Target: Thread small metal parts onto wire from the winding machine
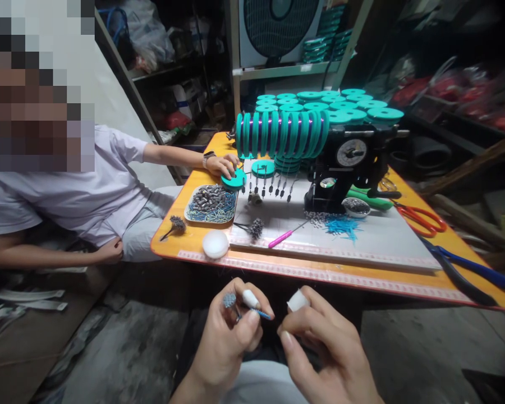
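Note:
My left hand (227, 336) is low in front of me, below the table edge. It pinches a thin blue tube piece (261, 313) between thumb and forefinger, with a small grey bristly tool (229, 300) and a white-taped fingertip above it. My right hand (320, 342) is close beside it, fingers curled, a white tape wrap (297, 301) on one fingertip; whether it holds anything I cannot tell. A co-worker's hand (222, 164) rests on a teal spool (234, 179) at the table's left.
An orange low table (404, 283) carries a white board (382, 235), a tray of small metal pieces (211, 203), loose blue tubes (340, 226), a pink tool (281, 238), a white round lid (215, 244), a black winding machine (349, 163) with teal spools, red scissors (421, 217) and blue pliers (467, 268).

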{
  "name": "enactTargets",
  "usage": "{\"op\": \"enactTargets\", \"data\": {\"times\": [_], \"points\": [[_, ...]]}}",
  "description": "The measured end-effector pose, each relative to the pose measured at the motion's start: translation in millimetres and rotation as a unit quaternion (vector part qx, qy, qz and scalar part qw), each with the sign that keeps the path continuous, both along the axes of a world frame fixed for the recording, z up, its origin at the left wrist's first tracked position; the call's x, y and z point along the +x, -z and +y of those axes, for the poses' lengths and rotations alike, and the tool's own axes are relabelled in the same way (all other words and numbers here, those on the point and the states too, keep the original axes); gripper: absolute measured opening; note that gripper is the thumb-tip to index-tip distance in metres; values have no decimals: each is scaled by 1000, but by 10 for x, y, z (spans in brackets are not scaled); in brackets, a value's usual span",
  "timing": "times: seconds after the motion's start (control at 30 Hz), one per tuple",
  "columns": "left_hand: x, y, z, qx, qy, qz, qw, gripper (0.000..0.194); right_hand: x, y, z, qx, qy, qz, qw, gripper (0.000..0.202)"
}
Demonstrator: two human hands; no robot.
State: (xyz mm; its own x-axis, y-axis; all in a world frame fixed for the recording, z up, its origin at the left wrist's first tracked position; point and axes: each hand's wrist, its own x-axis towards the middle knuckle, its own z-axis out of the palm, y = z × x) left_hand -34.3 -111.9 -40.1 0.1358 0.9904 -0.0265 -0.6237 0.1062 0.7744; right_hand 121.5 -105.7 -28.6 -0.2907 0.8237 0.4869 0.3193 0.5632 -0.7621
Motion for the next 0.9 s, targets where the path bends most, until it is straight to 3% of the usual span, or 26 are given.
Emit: {"op": "enactTargets", "data": {"times": [0.23,0.4,0.6,0.77,0.9], "points": [[7,-42,-7,-11,5,2,1000,26,-1,-53,-15,6,-5,-8,1000,16],[2,7,-17,-10,12,17,1000,30,-10,-31,-15,-3,-5,-10,1000,15],[-74,104,-50,46,-29,162,985,16,18,-43,-3,23,-6,-21,999,13],[-94,13,-22,85,-87,265,957,13,75,30,14,101,8,-54,993,25],[-82,-53,-35,76,-99,304,944,15,108,89,46,109,2,-41,993,31]]}}
